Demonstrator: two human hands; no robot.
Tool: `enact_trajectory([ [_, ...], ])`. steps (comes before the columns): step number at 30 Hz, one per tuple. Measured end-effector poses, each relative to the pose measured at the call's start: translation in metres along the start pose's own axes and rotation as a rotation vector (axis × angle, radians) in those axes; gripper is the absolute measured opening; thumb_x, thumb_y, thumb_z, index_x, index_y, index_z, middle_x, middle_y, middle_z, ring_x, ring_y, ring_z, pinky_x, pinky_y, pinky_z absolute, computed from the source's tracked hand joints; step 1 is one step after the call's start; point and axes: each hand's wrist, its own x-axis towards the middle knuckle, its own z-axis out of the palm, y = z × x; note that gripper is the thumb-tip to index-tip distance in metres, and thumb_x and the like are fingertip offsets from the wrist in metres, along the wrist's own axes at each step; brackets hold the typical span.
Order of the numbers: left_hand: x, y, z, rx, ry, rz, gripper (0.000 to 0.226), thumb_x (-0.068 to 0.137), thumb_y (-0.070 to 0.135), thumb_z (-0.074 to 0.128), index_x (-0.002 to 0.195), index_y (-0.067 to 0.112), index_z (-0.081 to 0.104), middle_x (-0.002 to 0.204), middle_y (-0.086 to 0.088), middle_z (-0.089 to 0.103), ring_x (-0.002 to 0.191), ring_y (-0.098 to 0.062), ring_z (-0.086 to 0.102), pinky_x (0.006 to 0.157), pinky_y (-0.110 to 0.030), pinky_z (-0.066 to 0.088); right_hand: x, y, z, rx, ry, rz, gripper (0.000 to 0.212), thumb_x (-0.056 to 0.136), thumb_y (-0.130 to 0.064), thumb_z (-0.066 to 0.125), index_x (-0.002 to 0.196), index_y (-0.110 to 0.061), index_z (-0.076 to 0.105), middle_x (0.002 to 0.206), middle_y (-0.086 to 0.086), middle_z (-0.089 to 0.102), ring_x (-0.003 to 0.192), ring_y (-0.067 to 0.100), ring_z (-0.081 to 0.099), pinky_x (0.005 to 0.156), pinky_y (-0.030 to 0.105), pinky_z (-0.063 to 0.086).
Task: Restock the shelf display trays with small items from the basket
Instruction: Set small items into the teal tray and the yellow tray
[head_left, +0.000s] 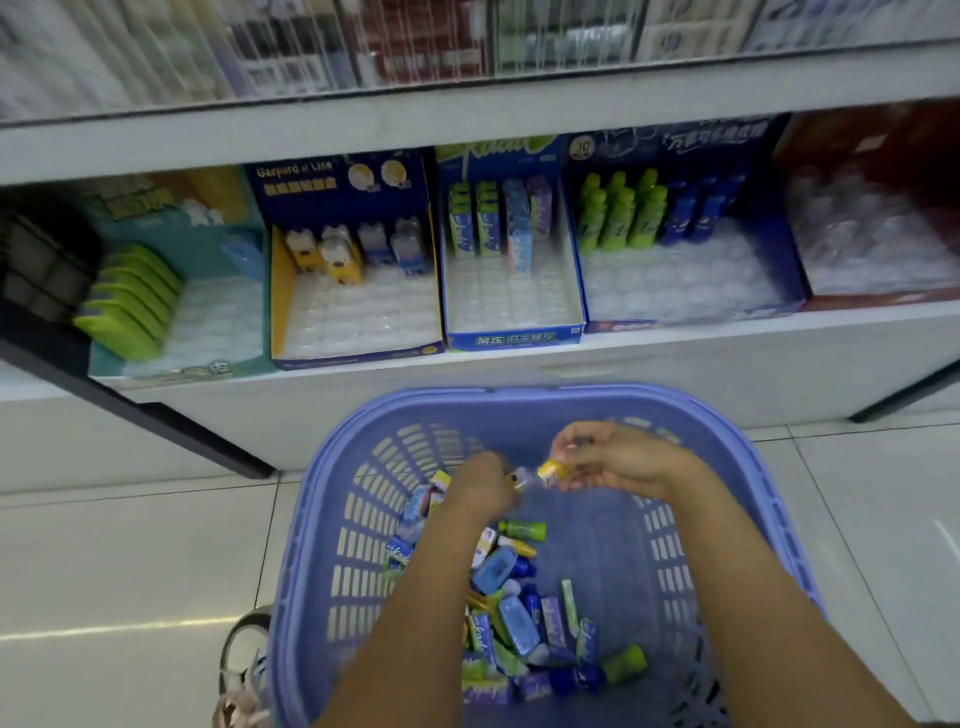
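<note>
1. Nearest, under both forearms, a pile of small items (519, 613) lies on the floor of the basket (519, 397). It sits closer in than either hand, and neither hand touches it.
2. A bag strap (244, 639) shows just outside the basket's near left corner, well apart from the left hand.
3. The right hand (618, 460) hangs over the far half of the basket. Its fingers are curled and pinch a small yellow item (552, 470), which sticks out to the left of its fingertips, above the pile.
4. The left hand (485, 483) is just left of that item, back up and blurred. The item's pale end reaches its fingers, but I cannot tell whether the hand grips it.
5. Beyond both hands, past the basket's far rim, stands the shelf (727, 374).
6. On it, straight ahead of the hands, is a tray (514, 339) of boxes (488, 223).
7. To its left is a tray (363, 358) of bear figures (340, 254), and to its right a tray (675, 296) of bottles (623, 213). In all three the stock stands at the back.
</note>
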Motion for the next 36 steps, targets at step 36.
enact_trajectory([
  [36, -0.111, -0.074, -0.156, -1.169, 0.988, 0.214, 0.025, 0.080, 0.024, 0.074, 0.100, 0.037, 0.065, 0.084, 0.017, 0.069, 0.072, 0.004, 0.060, 0.064, -0.005, 0.044, 0.108, -0.223, 0.200, -1.291, 0.452, -0.851, 0.022, 0.083, -0.011, 0.067, 0.105, -0.007, 0.071, 0.111, 0.013, 0.062, 0.106, 0.026, 0.055, 0.079, 0.021, 0.039],
])
